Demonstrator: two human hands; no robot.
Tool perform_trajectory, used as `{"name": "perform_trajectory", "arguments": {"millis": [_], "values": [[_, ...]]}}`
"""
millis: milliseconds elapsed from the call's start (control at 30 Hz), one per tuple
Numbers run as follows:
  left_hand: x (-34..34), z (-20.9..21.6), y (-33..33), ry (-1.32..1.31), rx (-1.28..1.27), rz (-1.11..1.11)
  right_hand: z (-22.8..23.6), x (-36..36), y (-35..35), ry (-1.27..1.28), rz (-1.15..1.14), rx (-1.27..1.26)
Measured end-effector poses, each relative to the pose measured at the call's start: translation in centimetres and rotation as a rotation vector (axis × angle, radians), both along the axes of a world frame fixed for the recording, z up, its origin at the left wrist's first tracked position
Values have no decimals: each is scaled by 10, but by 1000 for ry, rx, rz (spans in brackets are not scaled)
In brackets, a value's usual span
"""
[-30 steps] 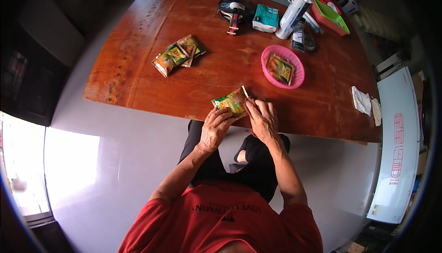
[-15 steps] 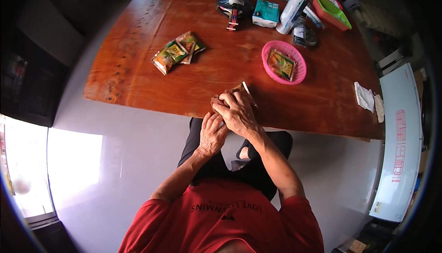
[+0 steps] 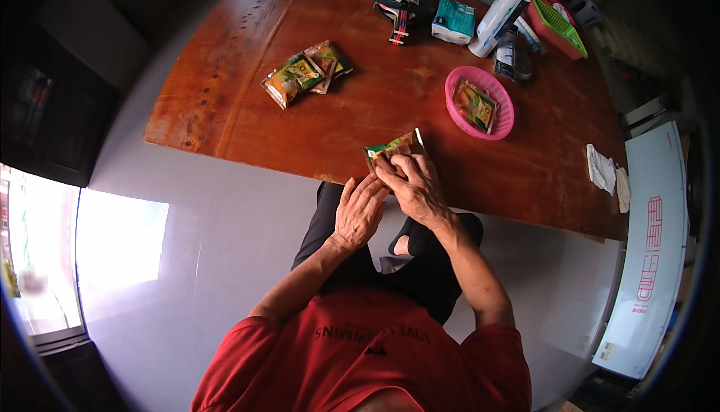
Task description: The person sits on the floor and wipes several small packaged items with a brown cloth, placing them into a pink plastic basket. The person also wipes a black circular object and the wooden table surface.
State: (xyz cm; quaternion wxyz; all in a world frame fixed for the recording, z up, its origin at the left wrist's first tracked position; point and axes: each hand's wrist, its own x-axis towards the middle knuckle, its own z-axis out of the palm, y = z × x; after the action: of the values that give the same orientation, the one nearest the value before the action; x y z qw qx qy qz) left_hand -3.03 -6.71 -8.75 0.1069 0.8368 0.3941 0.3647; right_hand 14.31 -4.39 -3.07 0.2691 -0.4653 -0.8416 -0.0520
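Note:
A small flat food packet [image 3: 402,143], brown with green and yellow print, lies at the table's front edge. Over its near part my right hand [image 3: 420,192] is closed, with bent fingers pressing on it. My left hand [image 3: 360,212] rests at the packet's near left corner, its fingers stretched out; their tips meet the right hand's fingers. Farther left lies a small pile of similar packets [image 3: 294,78]. To the right, a pink plastic basket [image 3: 508,118] holds more such packets [image 3: 475,104]. The underside of the packet at my hands is hidden.
The brown wooden table [image 3: 247,127] has a curved front edge above my lap. At the back stand a teal tissue pack [image 3: 453,20], a silver cylinder [image 3: 499,20], a black strapped item [image 3: 401,8] and a green basket [image 3: 559,26]. White cloths [image 3: 601,169] lie near the right edge.
My hands have drawn back and slightly apart, uncovering more of the packet. My left fingers have straightened. The whole view has shifted a little, so the table's things appear farther right.

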Motion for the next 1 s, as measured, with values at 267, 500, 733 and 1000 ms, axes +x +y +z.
{"name": "perform_trajectory", "arguments": {"millis": [267, 500, 733, 1000], "values": [[-3, 1, 3, -28, 20, -37, 21, 46, -17, 127, 81, -396], [-1, 5, 6, -11, 90, -20, 5, 8, 17, 60, -310, -76], [-1, 6, 7, -28, 98, -37, -20, 30, 27, 17, -515, 3], [-6, 15, 7, -157, -37, -99, 15, 27, 10, 146, -470, 107]]}}
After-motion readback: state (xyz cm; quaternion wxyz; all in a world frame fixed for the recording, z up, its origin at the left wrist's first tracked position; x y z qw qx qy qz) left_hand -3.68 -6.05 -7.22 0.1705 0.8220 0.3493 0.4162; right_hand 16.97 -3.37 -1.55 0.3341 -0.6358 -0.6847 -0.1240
